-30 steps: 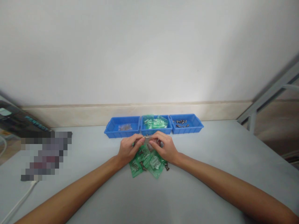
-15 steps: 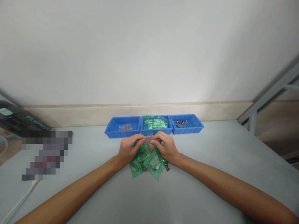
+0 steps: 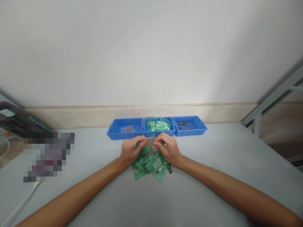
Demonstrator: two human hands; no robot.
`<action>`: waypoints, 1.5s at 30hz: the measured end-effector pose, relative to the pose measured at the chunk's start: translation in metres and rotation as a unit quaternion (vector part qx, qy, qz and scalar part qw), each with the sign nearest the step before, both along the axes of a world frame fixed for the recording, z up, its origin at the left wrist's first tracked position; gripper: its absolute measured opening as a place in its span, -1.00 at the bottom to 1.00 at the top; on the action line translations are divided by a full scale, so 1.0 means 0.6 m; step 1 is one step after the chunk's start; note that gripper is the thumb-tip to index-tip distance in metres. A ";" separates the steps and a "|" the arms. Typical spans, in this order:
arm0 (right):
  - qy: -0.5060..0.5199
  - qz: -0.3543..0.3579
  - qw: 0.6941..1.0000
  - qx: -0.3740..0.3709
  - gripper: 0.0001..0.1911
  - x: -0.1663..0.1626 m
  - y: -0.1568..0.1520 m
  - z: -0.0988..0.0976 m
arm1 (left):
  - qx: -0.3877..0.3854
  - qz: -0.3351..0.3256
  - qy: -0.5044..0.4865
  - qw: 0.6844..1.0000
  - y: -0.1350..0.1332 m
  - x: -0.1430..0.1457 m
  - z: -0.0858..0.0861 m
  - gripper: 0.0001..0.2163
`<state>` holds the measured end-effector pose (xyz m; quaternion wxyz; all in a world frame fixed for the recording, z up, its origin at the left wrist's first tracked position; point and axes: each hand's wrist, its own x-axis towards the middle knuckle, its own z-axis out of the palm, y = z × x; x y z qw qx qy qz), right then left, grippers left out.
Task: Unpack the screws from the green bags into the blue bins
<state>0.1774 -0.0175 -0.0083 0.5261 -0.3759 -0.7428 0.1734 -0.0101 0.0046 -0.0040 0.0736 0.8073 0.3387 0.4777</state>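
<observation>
A small clear plastic bag [image 3: 151, 138] is pinched between my two hands, above a pile on the table. My left hand [image 3: 133, 148] is closed on its left end, thumb and fingertips together. At the other end, my right hand [image 3: 167, 149] grips the bag the same way. What lies inside the bag is too small to make out. Under my hands, several green plastic packets [image 3: 157, 165] with small parts in them overlap. A dark metal fitting [image 3: 169, 169] lies by the pile's right side, and another dark piece [image 3: 145, 168] rests on the packets.
Three blue bins stand in a row by the wall: the left bin [image 3: 112, 134] holds a clear bag, the middle bin [image 3: 145, 131] green packets, the right bin [image 3: 201, 129] several metal fittings. A blurred-out object [image 3: 50, 157] with a white cable [image 3: 22, 201] lies left.
My hands stay in nearly the same place, still holding the clear bag. The whole view has shifted very slightly; the bins and packets have not moved.
</observation>
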 end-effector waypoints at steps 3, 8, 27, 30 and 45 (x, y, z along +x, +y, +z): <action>-0.001 0.001 1.000 0.003 -0.77 0.000 -0.001 0.000 | -0.002 -0.005 0.000 1.000 0.000 0.000 0.000 -0.74; -0.002 0.022 1.000 0.005 -0.83 0.000 -0.001 0.001 | -0.011 0.001 -0.010 1.000 -0.002 0.000 0.001 -0.75; -0.027 0.036 0.999 0.004 -0.83 0.000 0.000 -0.001 | 0.039 -0.010 0.024 0.999 0.001 -0.001 -0.001 -0.69; -0.024 0.032 0.999 0.002 -0.81 -0.001 -0.001 0.000 | 0.059 -0.023 0.020 0.998 0.000 0.001 0.001 -0.70; 0.007 -0.006 0.999 0.037 -0.89 0.000 -0.002 0.001 | 0.063 -0.076 0.048 0.994 0.004 0.007 0.005 -0.76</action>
